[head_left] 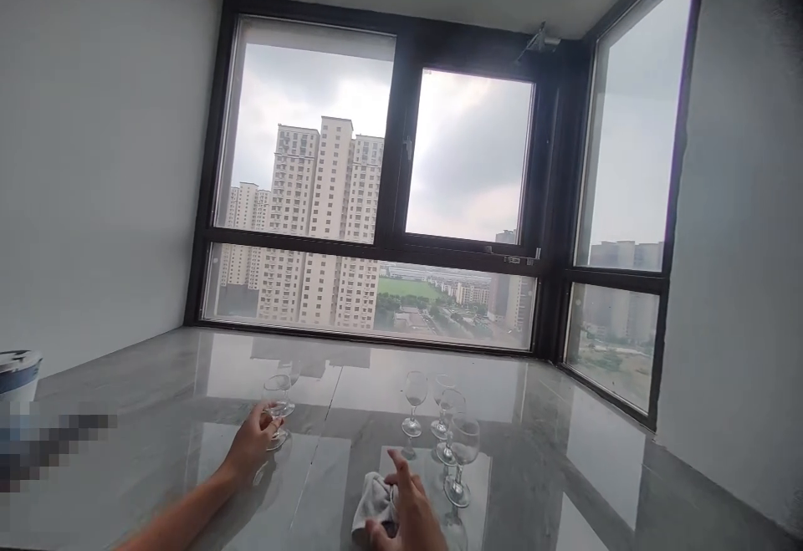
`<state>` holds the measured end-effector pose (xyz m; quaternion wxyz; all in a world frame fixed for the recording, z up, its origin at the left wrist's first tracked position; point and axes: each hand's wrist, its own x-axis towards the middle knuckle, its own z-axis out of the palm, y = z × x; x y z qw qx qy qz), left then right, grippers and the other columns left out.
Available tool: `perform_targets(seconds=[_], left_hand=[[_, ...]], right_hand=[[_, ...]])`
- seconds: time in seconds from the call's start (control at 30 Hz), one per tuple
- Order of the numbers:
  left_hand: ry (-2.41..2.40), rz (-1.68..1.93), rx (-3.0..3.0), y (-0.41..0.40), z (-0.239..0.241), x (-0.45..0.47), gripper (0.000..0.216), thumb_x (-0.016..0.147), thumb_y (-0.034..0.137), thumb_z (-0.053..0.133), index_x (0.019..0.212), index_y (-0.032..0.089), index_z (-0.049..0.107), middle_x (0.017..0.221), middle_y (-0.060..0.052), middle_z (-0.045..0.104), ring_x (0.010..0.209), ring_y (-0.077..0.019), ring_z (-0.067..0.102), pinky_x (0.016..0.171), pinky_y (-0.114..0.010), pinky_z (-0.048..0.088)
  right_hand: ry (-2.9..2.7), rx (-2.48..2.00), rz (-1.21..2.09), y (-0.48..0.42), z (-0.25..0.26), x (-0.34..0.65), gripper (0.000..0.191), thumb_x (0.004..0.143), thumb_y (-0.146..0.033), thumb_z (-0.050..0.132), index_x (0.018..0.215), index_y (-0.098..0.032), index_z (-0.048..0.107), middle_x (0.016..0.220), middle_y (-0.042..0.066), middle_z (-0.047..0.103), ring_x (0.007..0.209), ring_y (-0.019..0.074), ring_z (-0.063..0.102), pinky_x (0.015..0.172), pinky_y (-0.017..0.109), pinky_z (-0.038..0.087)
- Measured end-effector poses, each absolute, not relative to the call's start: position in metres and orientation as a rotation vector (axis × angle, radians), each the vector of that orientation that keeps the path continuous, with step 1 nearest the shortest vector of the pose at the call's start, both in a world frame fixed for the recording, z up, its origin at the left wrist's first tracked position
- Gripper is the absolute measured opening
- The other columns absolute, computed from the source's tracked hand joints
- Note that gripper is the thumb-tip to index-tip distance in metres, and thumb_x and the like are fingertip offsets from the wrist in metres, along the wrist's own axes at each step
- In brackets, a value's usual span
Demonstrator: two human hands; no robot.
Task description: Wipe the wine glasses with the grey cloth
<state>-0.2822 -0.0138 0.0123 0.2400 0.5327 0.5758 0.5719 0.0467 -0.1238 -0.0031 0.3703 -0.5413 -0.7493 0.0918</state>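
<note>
On the left, my left hand (254, 438) has its fingers closed around the stem and lower bowl of a clear wine glass (277, 387), whose foot is at the glossy grey surface. A second wine glass (288, 405) stands just behind it, partly hidden. At the bottom centre, my right hand (411, 511) has its index finger stretched forward, while the thumb and other fingers are around a crumpled white cloth (372, 501). Beyond that hand stand several upright wine glasses, the nearest glass (464, 442) on the right and another glass (414, 400) farther back.
The glossy grey tiled surface (251, 505) reaches to a dark-framed window (386, 242). A white-and-blue bucket (17, 380) is at the left edge, beside a blurred patch. Walls close in on both sides, with high-rise buildings outside.
</note>
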Motion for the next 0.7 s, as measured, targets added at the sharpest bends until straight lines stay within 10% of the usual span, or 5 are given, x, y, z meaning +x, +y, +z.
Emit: perform_targets(seconds=[0.17,0.7], left_hand=[[1.580,1.462,1.509,-0.026,0.010,-0.279,0.060,0.071,0.060,0.061,0.113,0.017,0.058,0.082,-0.006,0.071,0.089,-0.0298,0.070,0.074,-0.035,0.054],[1.114,1.586,2.256,-0.009,0.036,-0.124,0.031,0.094,0.030,0.045,0.119,0.021,0.061,0.111,-0.012,0.069,0.106,-0.0251,0.064,0.095,-0.039,0.050]], right_hand=[[-1.652,-1.557,-0.033,-0.128,-0.007,0.035,0.064,0.090,-0.026,0.050,0.150,-0.021,0.029,0.128,0.016,0.058,0.120,0.0328,0.054,0.090,0.043,0.049],[-1.489,-1.685,0.030,-0.132,-0.010,0.035,0.089,0.074,-0.010,0.054,0.153,-0.030,0.018,0.108,0.009,0.068,0.091,0.0323,0.070,0.061,0.035,0.051]])
